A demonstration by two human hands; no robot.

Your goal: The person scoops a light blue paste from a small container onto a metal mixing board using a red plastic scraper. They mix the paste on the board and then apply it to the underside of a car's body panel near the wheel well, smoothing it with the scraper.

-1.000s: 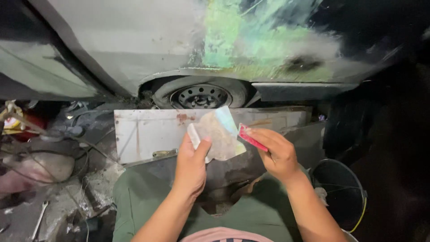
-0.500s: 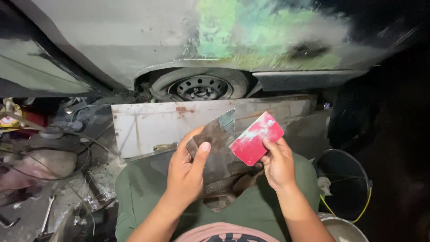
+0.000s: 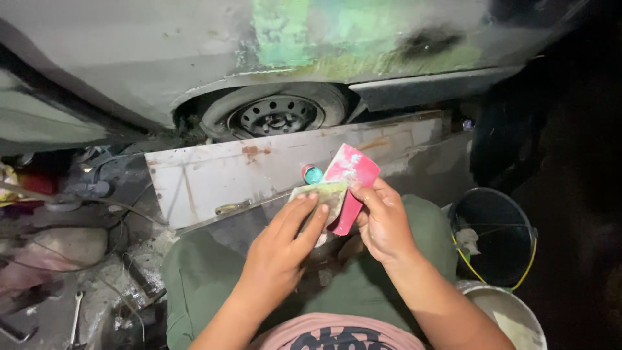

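Note:
My left hand [image 3: 282, 249] holds a flat pale-green smeared spreader [image 3: 321, 194] over my lap, fingers laid across its face. My right hand [image 3: 382, 220] grips a red and pink plastic spreader [image 3: 350, 178], its edge pressed against the pale one. A small teal blob [image 3: 313, 174] sits where the two cards meet. Both hands are close together above my knees, which are in green trousers [image 3: 201, 272].
A rusty white metal panel [image 3: 214, 178] leans in front of a car wheel [image 3: 275, 115] and sanded grey car body [image 3: 162, 52]. A black bucket [image 3: 495, 227] and a white tub [image 3: 505, 314] stand at right. A wrench [image 3: 75, 311] and clutter lie at left.
The pale spreader has tipped flatter under my left fingers. The red spreader has swung upright and now meets it, with a teal blob showing between them. The view moved closer.

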